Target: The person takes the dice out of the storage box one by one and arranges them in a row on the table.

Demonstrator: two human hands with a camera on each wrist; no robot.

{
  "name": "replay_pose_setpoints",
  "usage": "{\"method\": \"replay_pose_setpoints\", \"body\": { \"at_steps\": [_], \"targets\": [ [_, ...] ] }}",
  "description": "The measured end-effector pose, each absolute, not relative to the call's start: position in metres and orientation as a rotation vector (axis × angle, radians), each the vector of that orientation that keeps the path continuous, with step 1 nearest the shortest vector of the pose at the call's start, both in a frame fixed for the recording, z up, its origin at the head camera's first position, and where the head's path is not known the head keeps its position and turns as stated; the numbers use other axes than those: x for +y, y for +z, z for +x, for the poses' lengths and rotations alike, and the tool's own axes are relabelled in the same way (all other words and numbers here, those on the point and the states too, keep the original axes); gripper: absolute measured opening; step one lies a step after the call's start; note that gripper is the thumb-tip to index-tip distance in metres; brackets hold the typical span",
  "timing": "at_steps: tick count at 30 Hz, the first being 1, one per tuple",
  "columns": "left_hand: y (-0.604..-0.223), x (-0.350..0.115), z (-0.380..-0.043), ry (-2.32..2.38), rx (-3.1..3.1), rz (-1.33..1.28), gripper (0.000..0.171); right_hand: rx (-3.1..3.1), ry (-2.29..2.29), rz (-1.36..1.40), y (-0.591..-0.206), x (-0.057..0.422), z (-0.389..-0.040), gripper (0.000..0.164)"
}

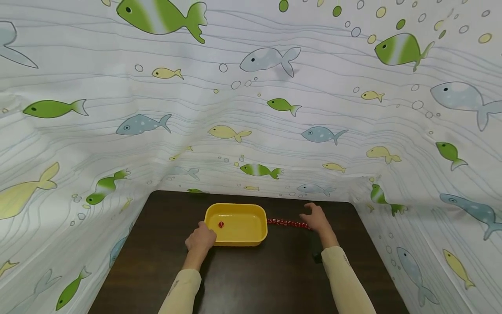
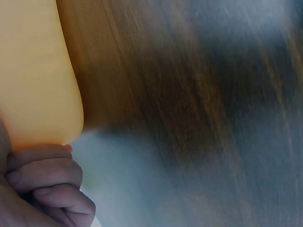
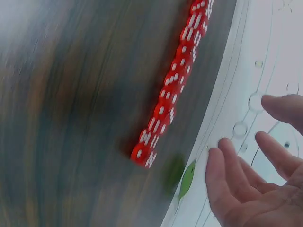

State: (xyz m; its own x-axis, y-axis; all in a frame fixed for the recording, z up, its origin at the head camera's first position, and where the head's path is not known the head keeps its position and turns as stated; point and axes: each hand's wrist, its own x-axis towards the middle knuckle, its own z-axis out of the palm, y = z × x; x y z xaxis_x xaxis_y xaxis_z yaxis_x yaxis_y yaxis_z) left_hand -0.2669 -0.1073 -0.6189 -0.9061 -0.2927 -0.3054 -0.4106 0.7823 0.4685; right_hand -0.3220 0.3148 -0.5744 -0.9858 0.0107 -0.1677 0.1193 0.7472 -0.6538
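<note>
A yellow tray [image 1: 243, 242] stands on the dark table with one red die [image 1: 221, 225] in its left part. My left hand [image 1: 201, 239] holds the tray at its left front corner; in the left wrist view its fingers [image 2: 52, 170] are curled against the tray's wall [image 2: 38, 75]. From the tray's right side a straight row of red dice [image 1: 288, 223] with white pips runs to the right. Over the row's right end hangs my right hand [image 1: 317, 219], its fingers loosely bent and apart. Nothing lies between them in the right wrist view, where the dice [image 3: 165, 97] are beside the hand.
The dark wood table [image 1: 251, 279] ends at the back against a white cloth [image 1: 219, 152] printed with fish, which also hangs along both sides. A small dark object [image 1: 317, 257] shows beside the right sleeve [image 1: 345, 279].
</note>
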Motion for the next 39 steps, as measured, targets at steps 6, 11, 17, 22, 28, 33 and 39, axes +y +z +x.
{"method": "replay_pose_setpoints", "body": {
  "at_steps": [6,11,17,22,28,33,39],
  "targets": [
    [-0.613,-0.107,-0.265,0.819,2.791,-0.54,0.042,2.886,-1.204,0.052,-0.571,0.282,-0.332,0.073],
    [-0.621,-0.107,-0.254,0.839,2.786,-0.542,0.037,2.935,-1.217,0.047,-0.576,0.253,-0.326,0.071],
    [-0.623,-0.106,-0.249,0.853,2.801,-0.534,0.039,2.923,-1.182,-0.051,-0.574,0.214,-0.315,0.049],
    [-0.615,-0.106,-0.246,0.871,2.81,-0.529,0.041,2.849,-1.147,-0.188,-0.568,0.178,-0.309,0.036],
    [-0.617,-0.107,-0.245,0.868,2.797,-0.567,0.042,2.805,-0.984,-0.267,-0.574,0.139,-0.306,0.031],
    [-0.619,-0.107,-0.245,0.844,2.783,-0.589,0.044,2.767,-0.881,-0.334,-0.589,0.113,-0.302,0.035],
    [-0.618,-0.106,-0.247,0.829,2.793,-0.568,0.045,2.7,-0.88,-0.338,-0.595,0.087,-0.299,0.035]
  ]
}}
